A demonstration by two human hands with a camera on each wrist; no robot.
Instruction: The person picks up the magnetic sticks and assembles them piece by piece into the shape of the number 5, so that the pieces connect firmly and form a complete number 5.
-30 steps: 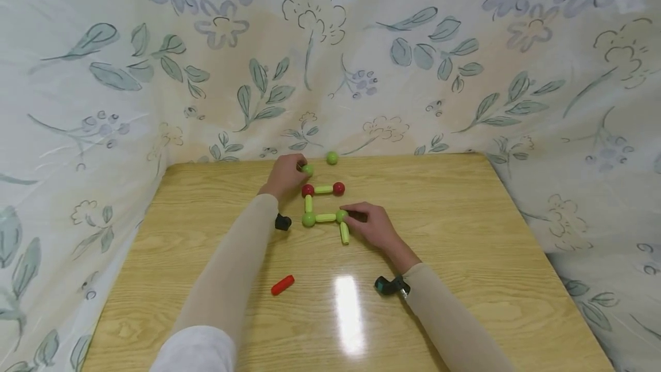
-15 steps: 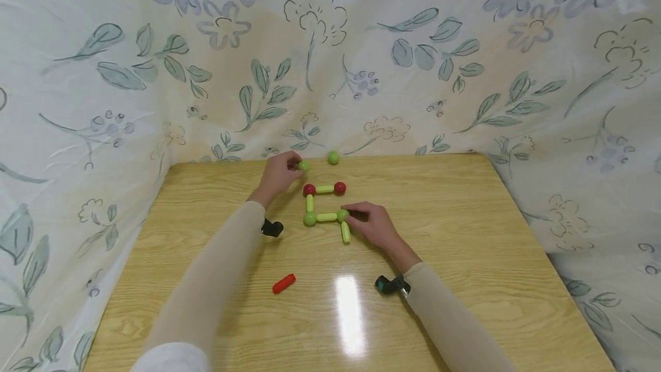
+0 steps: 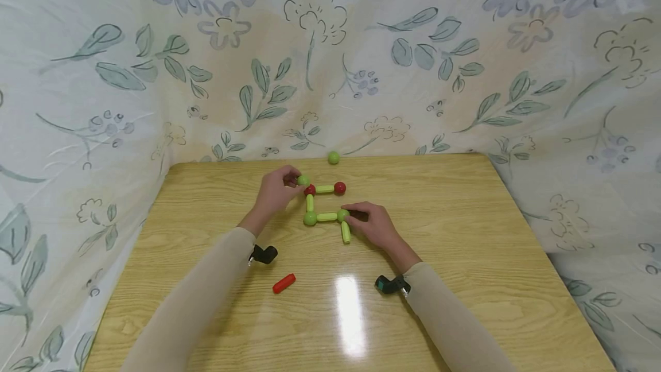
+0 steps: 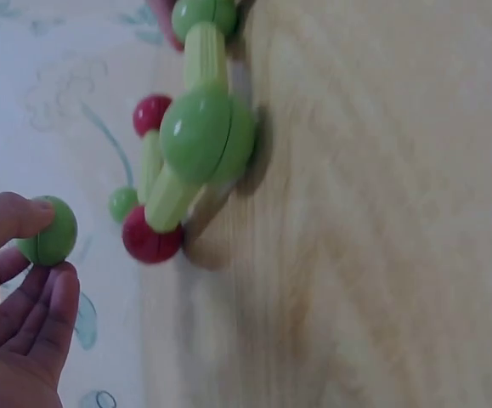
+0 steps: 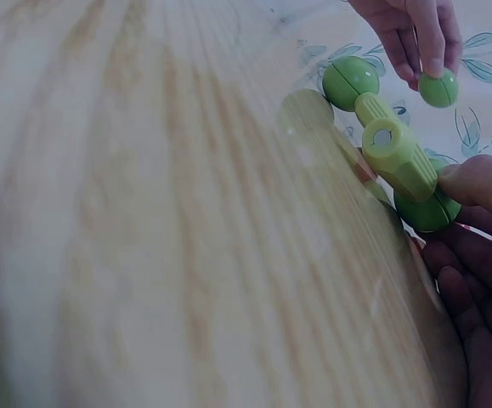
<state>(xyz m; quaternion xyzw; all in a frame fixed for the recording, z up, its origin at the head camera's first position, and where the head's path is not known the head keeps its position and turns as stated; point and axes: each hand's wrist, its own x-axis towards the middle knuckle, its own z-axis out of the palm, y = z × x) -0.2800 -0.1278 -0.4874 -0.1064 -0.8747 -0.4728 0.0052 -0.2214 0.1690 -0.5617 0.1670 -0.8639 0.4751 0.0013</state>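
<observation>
My left hand point(image 3: 275, 191) pinches a green ball point(image 4: 52, 231) between thumb and fingertips; the left wrist view shows it raised off the table. In the head view it overlaps the edge of a red ball point(image 3: 310, 189). Yellow-green rods link that red ball to a second red ball point(image 3: 339, 188) and to a green corner ball point(image 3: 310, 219). From the corner a rod point(image 3: 327, 217) runs to another green ball point(image 5: 424, 208), which my right hand point(image 3: 374, 224) holds between thumb and fingers. A further rod point(image 5: 401, 157) sticks out from it, its free end showing a round metal disc.
One loose green ball point(image 3: 333, 158) lies at the table's back edge. A red rod point(image 3: 284, 283) lies nearer the front. Floral cloth point(image 3: 330, 73) hangs behind and at both sides of the wooden table point(image 3: 465, 234).
The left hand first drew back slightly to the left with its green ball, then came forward and down to the red corner ball. My right hand stays in place.
</observation>
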